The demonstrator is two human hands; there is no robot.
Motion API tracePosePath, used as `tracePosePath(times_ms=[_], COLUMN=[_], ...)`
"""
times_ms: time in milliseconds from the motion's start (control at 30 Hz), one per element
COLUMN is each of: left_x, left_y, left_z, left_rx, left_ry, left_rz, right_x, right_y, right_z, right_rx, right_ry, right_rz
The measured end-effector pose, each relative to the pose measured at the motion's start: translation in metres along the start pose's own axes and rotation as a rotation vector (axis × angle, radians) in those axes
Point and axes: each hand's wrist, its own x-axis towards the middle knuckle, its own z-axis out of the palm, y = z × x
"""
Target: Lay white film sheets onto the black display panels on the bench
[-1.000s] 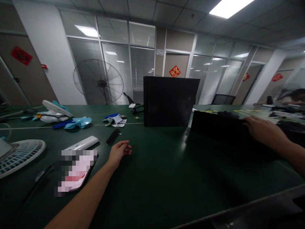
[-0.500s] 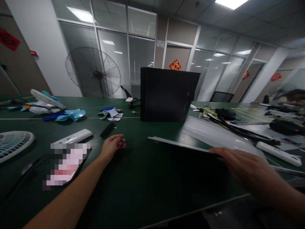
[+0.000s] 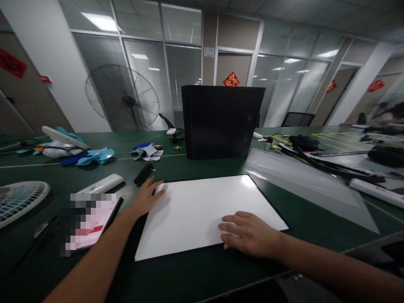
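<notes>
A flat white panel (image 3: 202, 210) with a thin black edge lies on the green table (image 3: 195, 277) in front of me. My right hand (image 3: 249, 233) rests flat on its near right part, fingers stretched out. My left hand (image 3: 147, 195) touches the panel's far left corner with fingers extended. Neither hand grips anything.
A black upright box (image 3: 221, 122) stands behind the panel. A translucent sheet (image 3: 303, 179), black cables and a white bar (image 3: 375, 192) lie to the right. On the left are a phone (image 3: 90, 219), a white remote-like bar (image 3: 101, 184), a black marker (image 3: 143, 173), a fan grille (image 3: 19, 200) and blue fan parts (image 3: 94, 155).
My right hand brought the panel from the right, laid it flat white side up and now rests on it. My left hand moved right onto its corner.
</notes>
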Motion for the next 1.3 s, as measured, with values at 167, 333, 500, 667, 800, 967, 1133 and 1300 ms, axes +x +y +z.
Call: tracePosePath(times_ms=[167,333,500,667,800,967,1133,1300], left_x=[-0.003,-0.003,-0.005,-0.006,-0.003,0.003,0.004,0.002], left_y=[-0.008,0.0,0.007,0.007,0.006,0.004,0.003,0.007], left_z=[0.013,0.009,0.009,0.011,0.012,0.015,0.018,0.018], left_rx=[0.248,0.238,0.082,0.201,0.282,0.238,0.286,0.439], left_ry=[-0.169,-0.182,-0.112,-0.16,-0.172,-0.119,-0.167,-0.238], left_rz=[0.099,0.061,-0.004,0.015,0.011,-0.054,0.009,0.063], right_x=[0.015,0.011,-0.032,-0.057,-0.069,-0.121,-0.174,-0.176], right_y=[0.068,0.126,0.172,0.192,0.193,0.223,0.245,0.242], right_z=[0.012,0.025,0.052,0.062,0.061,0.047,0.045,0.049], right_rx=[0.122,0.035,0.031,0.104,0.108,-0.061,-0.103,-0.086], right_ry=[-0.185,-0.396,-0.641,-0.635,-0.535,-0.33,-0.425,-0.42], right_rz=[0.213,0.763,1.251,1.363,1.331,1.373,1.597,1.682])
